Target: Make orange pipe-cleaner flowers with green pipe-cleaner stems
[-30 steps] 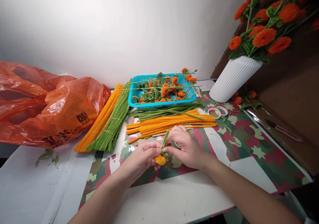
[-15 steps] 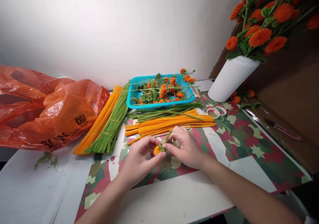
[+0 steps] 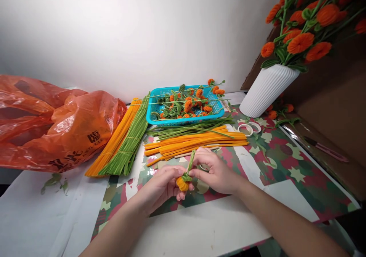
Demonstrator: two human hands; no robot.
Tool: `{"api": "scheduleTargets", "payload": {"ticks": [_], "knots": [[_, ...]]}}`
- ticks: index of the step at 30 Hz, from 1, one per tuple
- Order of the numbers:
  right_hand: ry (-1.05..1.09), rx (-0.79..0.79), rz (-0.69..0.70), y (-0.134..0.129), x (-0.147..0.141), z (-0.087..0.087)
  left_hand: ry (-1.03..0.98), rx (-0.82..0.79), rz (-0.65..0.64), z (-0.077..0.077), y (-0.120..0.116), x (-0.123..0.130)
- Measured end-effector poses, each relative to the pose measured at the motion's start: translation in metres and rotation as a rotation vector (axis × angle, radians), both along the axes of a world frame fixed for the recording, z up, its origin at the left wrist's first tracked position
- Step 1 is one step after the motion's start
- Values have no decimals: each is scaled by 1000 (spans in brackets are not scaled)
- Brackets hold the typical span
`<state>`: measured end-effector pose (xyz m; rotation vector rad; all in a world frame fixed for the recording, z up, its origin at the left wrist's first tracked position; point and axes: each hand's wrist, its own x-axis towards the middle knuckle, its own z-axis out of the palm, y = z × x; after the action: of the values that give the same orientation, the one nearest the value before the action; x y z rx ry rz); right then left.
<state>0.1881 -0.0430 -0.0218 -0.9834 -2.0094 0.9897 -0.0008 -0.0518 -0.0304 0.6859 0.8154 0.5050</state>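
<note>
At about ten o'clock from the yellow flower (image 3: 182, 183) slumps one orange bag (image 3: 77, 123), and just beside it on the counter (image 3: 28, 215) lie two bundles, one yellow (image 3: 114, 138), one green (image 3: 126, 144). The left hand (image 3: 164, 185) comes in from eight o'clock, thumb on top, fingers curled beneath, gripping that single flower. It sits between both hands, head toward six, green stem (image 3: 191, 159) toward one. At twelve o'clock stands one blue basket (image 3: 149, 114) of orange flowers (image 3: 188, 105), too tangled to count; nearer lie loose yellow strips (image 3: 200, 140). The right hand (image 3: 219, 173) reaches from four o'clock, thumb and forefinger pinching the stem. Toward two o'clock: two white rings (image 3: 246, 135), one white vase (image 3: 267, 91).
</note>
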Motion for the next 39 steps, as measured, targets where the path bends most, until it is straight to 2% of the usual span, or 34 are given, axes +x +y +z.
{"api": "scheduleTargets", "payload": {"ticks": [2,5,8,11,16,19,21,24,26,30,32,33,34,36,39], "knots": [[-41,18,-39,-1,-2,-1,102,189,63,0,-1,2],[-91,35,-109,-3,-5,-4,317,569,148,0,-3,5],[-152,53,-116,-4,-7,-5,502,770,88,0,-3,4],[-178,121,-82,-3,-6,-5,541,749,10,-1,-1,0],[-157,211,-6,0,1,-6,325,446,43,-2,0,1],[-101,163,9,1,2,-5,193,195,73,-1,-2,6],[-50,98,31,1,2,-4,124,35,38,1,-3,8],[3,0,35,1,0,-3,69,-76,-42,4,-3,8],[-2,-40,-14,1,-1,-2,117,33,-15,5,-3,7],[-96,-39,-131,0,-4,-2,443,613,169,7,-4,5],[-146,-11,-146,-2,-5,-2,598,871,153,8,-4,4],[-167,5,-142,-2,-6,-3,642,946,117,8,-4,4],[-183,20,-134,-3,-6,-3,657,978,78,8,-4,4],[-203,45,-106,-3,-5,-2,612,941,30,9,-2,2],[-182,75,-24,-2,-1,0,434,705,-1,10,0,0]]}}
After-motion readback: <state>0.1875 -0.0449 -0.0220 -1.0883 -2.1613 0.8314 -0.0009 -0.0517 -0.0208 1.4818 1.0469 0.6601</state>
